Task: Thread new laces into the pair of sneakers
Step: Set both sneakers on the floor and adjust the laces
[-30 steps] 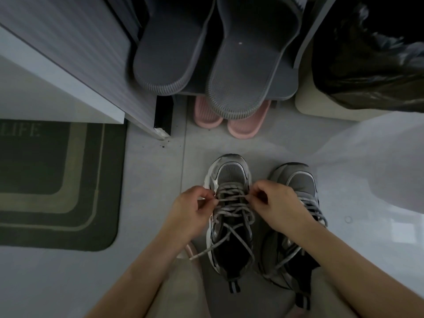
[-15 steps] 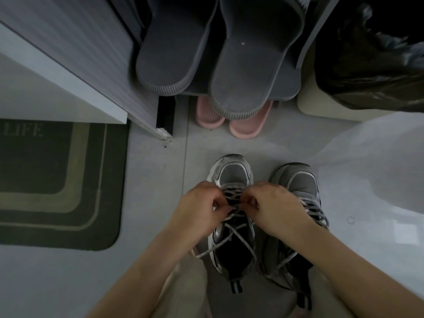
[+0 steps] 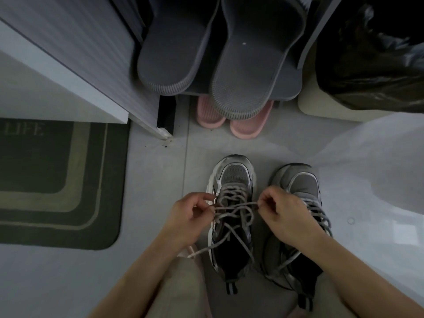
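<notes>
**A:** Which step is the person on?

**B:** It looks like the tie-off on the first sneaker (image 3: 234, 177). The lace (image 3: 231, 205) already crosses through the eyelets up the front, and both hands draw a strand of it sideways over the tongue. The second sneaker (image 3: 300, 182), just beside it at 3 o'clock, appears laced too, with its ends loose.

**A:** And the hands?

**B:** The left hand (image 3: 190, 216), at 9 o'clock of the shoe, has its fingers curled, and thumb and forefinger pinch the lace. The right hand (image 3: 284, 216), at 3 o'clock, is curled likewise and pinches the other side of the strand.

**A:** Where are the shoes, and how do they point?

**B:** They stand on the floor at 6 o'clock of the view, close before the person. Each has its long axis running 6 to 12, toe at 12 toward the pink slippers (image 3: 247, 127) and heel at 6.

**A:** What does the next move call for?

**B:** Probably an even pull from both sides to seat the crossing, then a loop formed without slackening. One free end trails toward 7 o'clock and should be kept out of the knot.
</notes>
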Demonstrator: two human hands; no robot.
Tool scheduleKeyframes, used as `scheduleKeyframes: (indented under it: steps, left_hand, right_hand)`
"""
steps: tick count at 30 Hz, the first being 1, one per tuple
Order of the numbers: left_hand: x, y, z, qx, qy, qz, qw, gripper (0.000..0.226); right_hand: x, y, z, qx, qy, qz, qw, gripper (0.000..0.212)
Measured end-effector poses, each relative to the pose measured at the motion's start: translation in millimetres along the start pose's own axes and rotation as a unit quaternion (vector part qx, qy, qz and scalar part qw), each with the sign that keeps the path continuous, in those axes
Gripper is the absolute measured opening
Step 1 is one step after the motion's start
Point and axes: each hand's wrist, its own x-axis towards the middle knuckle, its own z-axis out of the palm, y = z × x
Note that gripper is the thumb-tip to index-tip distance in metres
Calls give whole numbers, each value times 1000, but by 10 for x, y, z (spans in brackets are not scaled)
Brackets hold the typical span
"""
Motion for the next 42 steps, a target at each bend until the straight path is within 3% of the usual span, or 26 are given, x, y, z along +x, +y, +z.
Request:
scheduleKeyframes:
  steps: [5,11,13,18,21,26,29,32,35,37,39,42]
  left_hand:
    - [-13,-84,-31,-43,19,-31,998,23]
    - [-22,-100,3,-47,7,-48,998,19]
    - [1,-33,6,-14,-1,-43,999,10]
    - [115,190,67,-32,4,-109,994,24]
    - [155,198,44,80,-27,-66,994,30]
    - [70,194,91,181,-32,29,983,15]
    - [38,248,126,246,-25,68,967,10]
    - [60,217,127,233,-8,61,971,5]
    - [39,194,113,160,46,68,984,3]
    - [69,170,86,106,84,63,989,12]
    - [140,154,59,88,64,18,994,14]
    - [202,184,73,98,-3,-72,993,22]
  right_hand:
    - [-43,85,-34,4,17,17,1000,10]
    - [-51,60,0,-5,-5,-12,1000,13]
    - [4,32,17,23,5,-10,1000,6]
    - [176,-12,74,108,4,60,992,25]
    - [150,-18,70,117,27,41,992,25]
    - [51,-53,127,-61,77,-129,987,21]
    - [52,-79,162,-167,74,-162,970,21]
    - [57,-107,189,-214,75,-167,960,22]
    - [38,-64,126,-181,97,-134,970,13]
    - [53,-25,52,-84,105,-70,988,14]
    - [118,16,8,4,61,3,998,12]
    - [222,-50,2,11,13,48,999,10]
